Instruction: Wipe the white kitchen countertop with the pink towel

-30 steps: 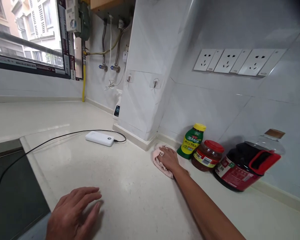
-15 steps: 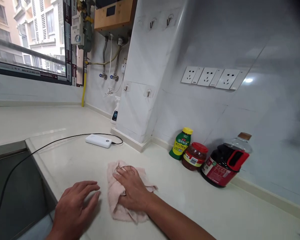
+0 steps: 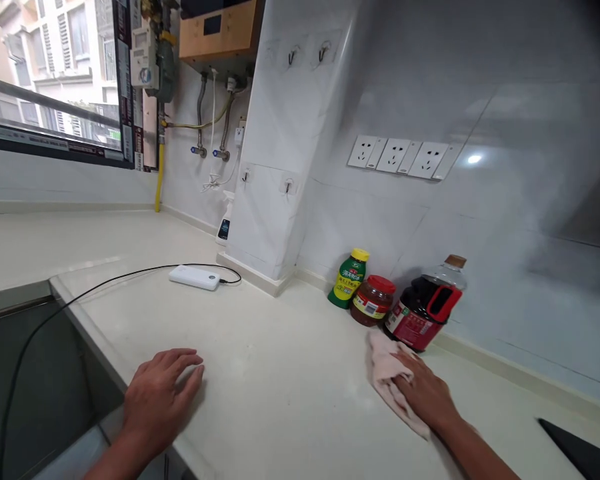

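Under my right hand is a pale pink cloth, bunched and pressed on the white countertop. My fingers grip its folds, right in front of a big dark sauce bottle with a red handle and label. Left of that bottle stand a red-lidded jar and a green squeeze bottle with a yellow cap. Near the counter's front edge my left hand rests with fingers loosely apart, holding nothing.
A white power bank lies on the counter, with a black cable running left across the sink. A spray bottle stands by the wall column. At lower right is a black pointed object.
My right hand has slid the cloth right, from mid-counter to the foot of the big sauce bottle. My left hand has barely moved. The view has turned a little right.
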